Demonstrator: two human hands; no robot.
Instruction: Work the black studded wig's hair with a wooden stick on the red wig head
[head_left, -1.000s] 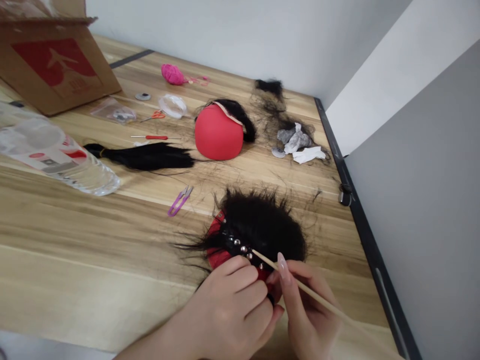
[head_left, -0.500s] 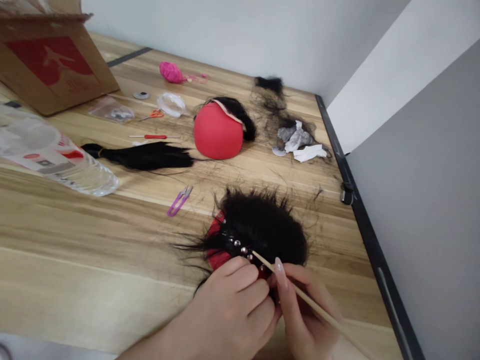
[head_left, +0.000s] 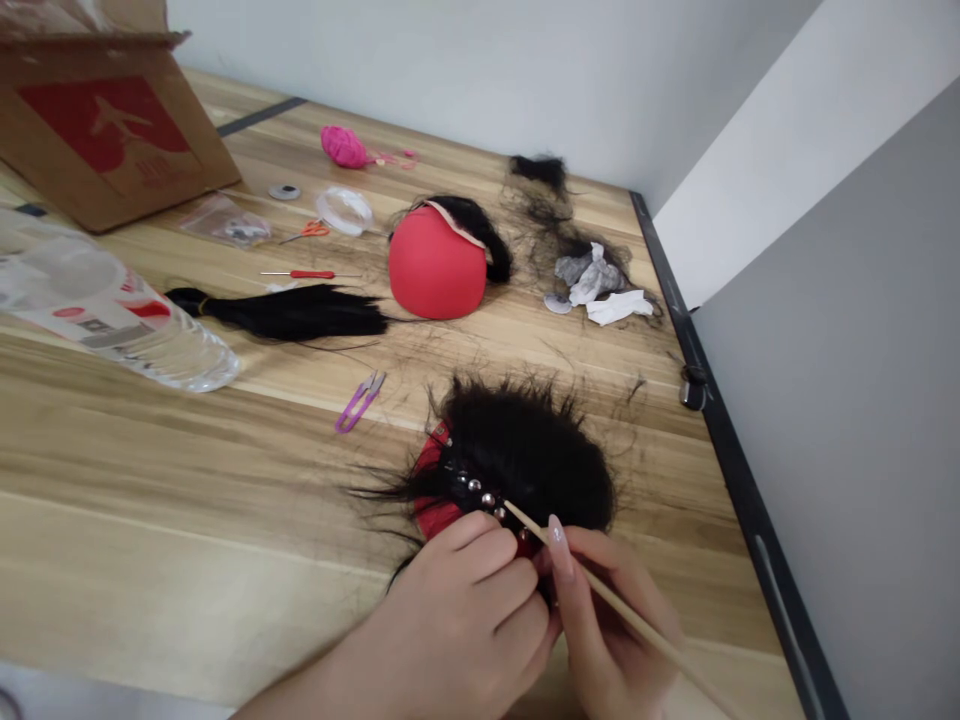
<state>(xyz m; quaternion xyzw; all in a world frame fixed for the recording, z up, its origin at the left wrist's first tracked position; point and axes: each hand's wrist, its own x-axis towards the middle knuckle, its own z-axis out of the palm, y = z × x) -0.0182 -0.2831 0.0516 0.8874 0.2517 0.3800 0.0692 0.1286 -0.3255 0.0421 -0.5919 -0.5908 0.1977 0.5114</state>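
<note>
A red rounded form covered in short black hair (head_left: pixel 532 455) lies on the table, with several shiny pin heads (head_left: pixel 488 499) in a row along its near side. My left hand (head_left: pixel 480 600) is closed against the form's near edge. Its fingertips are hidden, so what they pinch cannot be seen. Between the thumb and fingers of my right hand (head_left: pixel 600 610) is a thin wooden stick (head_left: pixel 637 622). The stick's tip touches the hair beside the pin heads.
Purple thread snips (head_left: pixel 360 403), a tied black hair bundle (head_left: pixel 300 312), a red-handled hook (head_left: pixel 311 274) and a water bottle (head_left: pixel 112 310) lie to the left. Behind are a red dome (head_left: pixel 437 265), pink yarn (head_left: pixel 343 147), a cardboard box (head_left: pixel 180 165) and crumpled tissue (head_left: pixel 592 272).
Hardly anything differs. The view has shifted very slightly; both hands and the stick keep the same place at the hair.
</note>
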